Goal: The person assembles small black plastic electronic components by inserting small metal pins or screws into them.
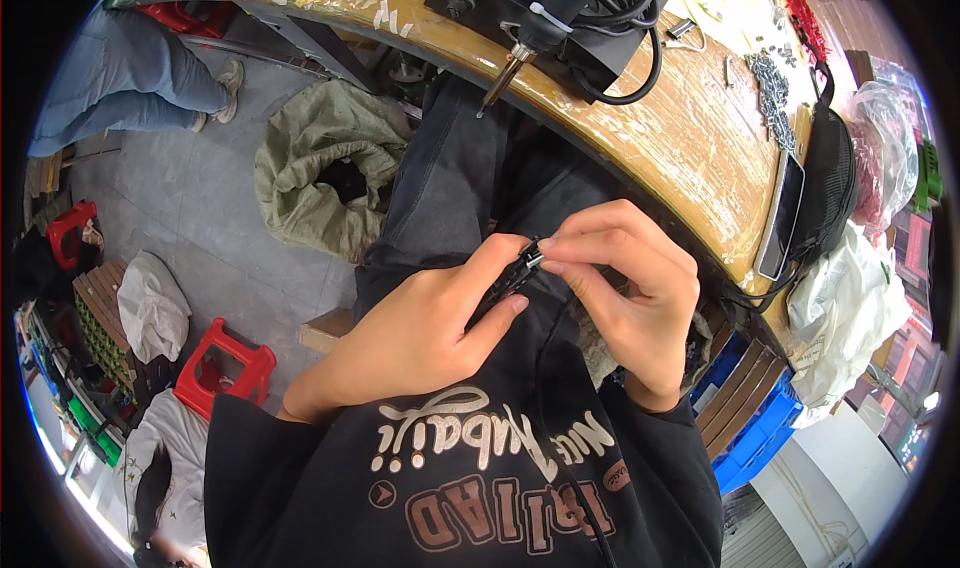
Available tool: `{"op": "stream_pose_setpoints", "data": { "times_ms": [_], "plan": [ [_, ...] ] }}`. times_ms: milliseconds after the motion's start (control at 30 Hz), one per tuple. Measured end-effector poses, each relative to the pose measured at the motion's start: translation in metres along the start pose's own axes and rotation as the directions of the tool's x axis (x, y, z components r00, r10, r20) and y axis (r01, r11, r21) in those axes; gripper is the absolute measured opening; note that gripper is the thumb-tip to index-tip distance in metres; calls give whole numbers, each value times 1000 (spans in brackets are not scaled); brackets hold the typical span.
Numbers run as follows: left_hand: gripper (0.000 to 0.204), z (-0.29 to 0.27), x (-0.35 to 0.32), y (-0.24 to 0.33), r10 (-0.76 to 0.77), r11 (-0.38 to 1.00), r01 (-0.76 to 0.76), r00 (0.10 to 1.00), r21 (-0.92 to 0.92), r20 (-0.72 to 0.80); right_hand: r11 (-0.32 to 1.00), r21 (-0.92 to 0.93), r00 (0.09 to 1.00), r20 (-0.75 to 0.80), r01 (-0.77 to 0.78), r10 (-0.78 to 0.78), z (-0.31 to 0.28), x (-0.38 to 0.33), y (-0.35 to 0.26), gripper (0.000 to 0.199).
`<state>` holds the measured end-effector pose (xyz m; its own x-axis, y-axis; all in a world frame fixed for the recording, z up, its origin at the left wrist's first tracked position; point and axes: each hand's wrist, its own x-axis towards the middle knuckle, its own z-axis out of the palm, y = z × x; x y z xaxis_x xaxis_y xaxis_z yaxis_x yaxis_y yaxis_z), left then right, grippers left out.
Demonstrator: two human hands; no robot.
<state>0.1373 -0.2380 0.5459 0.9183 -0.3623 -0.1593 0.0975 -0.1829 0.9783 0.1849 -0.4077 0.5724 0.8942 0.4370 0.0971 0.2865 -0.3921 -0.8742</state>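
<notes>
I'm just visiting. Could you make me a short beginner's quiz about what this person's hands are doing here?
1. True or false: both hands hold the small black part.
2. Which hand pinches the part's tip with its fingertips: left or right?
3. Where does the black electric screwdriver lie?
A) on the curved wooden workbench
B) on the grey floor
C) on the red plastic stool

Key: 1 true; 2 right, while the left hand grips it from below; 3 A.

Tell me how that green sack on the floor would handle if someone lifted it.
The green sack lies crumpled and folded, so it is probably floppy. It looks slumped and mostly hollow, so likely light. Its open mouth might spill whatever is inside.
</notes>
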Motion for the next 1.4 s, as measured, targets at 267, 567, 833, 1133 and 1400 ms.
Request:
{"op": "stream_pose_setpoints", "data": {
  "times_ms": [267,567,833,1133,1400],
  "plan": [
    [34,6,0,0,57,990,-58,998,131,10,999,-52,1000,-7,-6,6,-4,-5,1,16],
    [36,2,3,-1,79,919,-87,996,383,37,992,73,994,-28,-99,102,5,-6,9,14],
    [34,-23,5,-22,58,960,-105,982,261,182,990,24,987,89,-136,134,14,-8,12,12],
    [36,-16,19,-107,197,240,572,763,-785,616,980,79,975,146,-183,170,28,-7,25,15],
    [36,-4,13,-101,44,272,420,893,-866,447,900,373,972,154,-224,178,39,-11,58,14]
  ]
}}
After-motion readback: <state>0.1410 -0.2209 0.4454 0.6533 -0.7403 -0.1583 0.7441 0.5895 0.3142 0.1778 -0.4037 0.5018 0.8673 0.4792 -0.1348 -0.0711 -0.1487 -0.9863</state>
